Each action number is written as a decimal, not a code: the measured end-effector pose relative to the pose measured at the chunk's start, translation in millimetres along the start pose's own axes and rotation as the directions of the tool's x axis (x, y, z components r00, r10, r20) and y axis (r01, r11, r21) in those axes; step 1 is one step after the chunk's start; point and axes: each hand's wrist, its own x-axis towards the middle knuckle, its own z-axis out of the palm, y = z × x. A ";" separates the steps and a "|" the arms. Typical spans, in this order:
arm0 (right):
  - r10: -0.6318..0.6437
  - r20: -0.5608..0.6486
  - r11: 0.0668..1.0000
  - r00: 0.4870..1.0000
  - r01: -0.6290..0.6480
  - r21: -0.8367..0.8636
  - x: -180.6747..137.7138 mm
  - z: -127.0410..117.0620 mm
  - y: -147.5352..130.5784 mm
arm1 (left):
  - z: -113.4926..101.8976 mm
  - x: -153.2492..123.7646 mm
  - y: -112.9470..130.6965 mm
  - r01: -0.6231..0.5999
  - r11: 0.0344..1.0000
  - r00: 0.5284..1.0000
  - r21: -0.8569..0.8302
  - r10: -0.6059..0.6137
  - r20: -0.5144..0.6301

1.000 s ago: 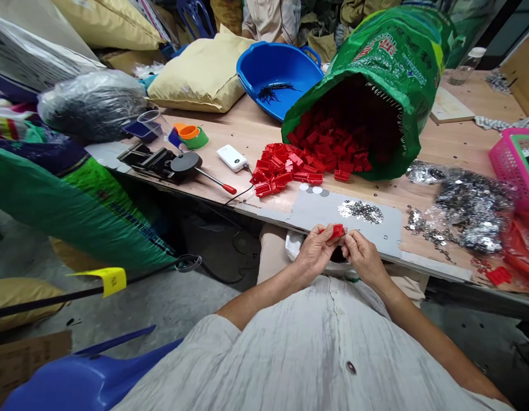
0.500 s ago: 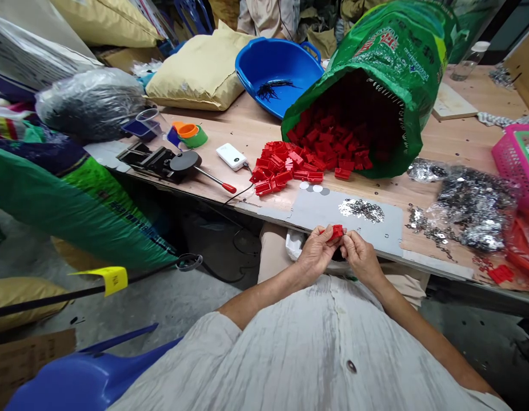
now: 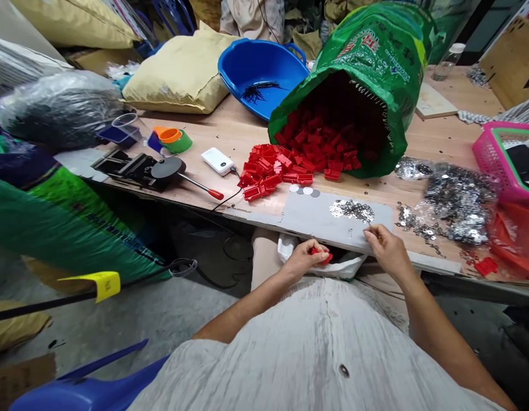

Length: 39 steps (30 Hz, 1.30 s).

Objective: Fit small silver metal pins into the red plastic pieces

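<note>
My left hand (image 3: 305, 258) is closed around a small red plastic piece (image 3: 322, 253), low at the table's front edge over a white plastic bag (image 3: 345, 265) in my lap. My right hand (image 3: 387, 244) rests on the edge of a grey sheet (image 3: 316, 216), fingers pinched toward a small heap of shiny metal bits (image 3: 351, 210); whether it holds one is too small to tell. A pile of red plastic pieces (image 3: 273, 169) spills from a green sack (image 3: 367, 63) lying on the wooden table (image 3: 239, 134).
A blue basin (image 3: 260, 74), a white power bank (image 3: 218, 161), a black hand press with a red-tipped lever (image 3: 157, 171) and stacked cups (image 3: 170, 138) stand at the left. Bags of metal parts (image 3: 457, 200) and a pink basket (image 3: 504, 160) sit right. Another person sits behind the basin.
My hands have parted. The left dropped down toward my lap with the red piece, and the right reached out to the metal bits on the grey sheet.
</note>
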 end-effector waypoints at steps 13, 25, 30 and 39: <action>-0.121 -0.109 0.882 0.987 0.057 -0.469 44.0 -4.7 26.2 | -14.6 11.9 13.1 -0.119 0.902 0.991 0.415 0.084 0.101; -0.147 -0.164 0.883 0.976 0.054 -0.467 41.4 0.8 32.8 | -44.2 100.0 106.6 -0.148 0.188 0.637 0.971 0.769 -0.051; -0.115 -0.183 0.887 0.976 0.018 -0.461 37.1 3.6 34.8 | -43.2 131.1 111.0 0.011 -0.049 0.682 0.999 0.731 0.028; -0.133 -0.186 0.891 0.974 0.036 -0.453 38.4 4.7 37.9 | -39.7 130.6 104.3 -0.070 -0.058 0.691 0.996 0.717 0.090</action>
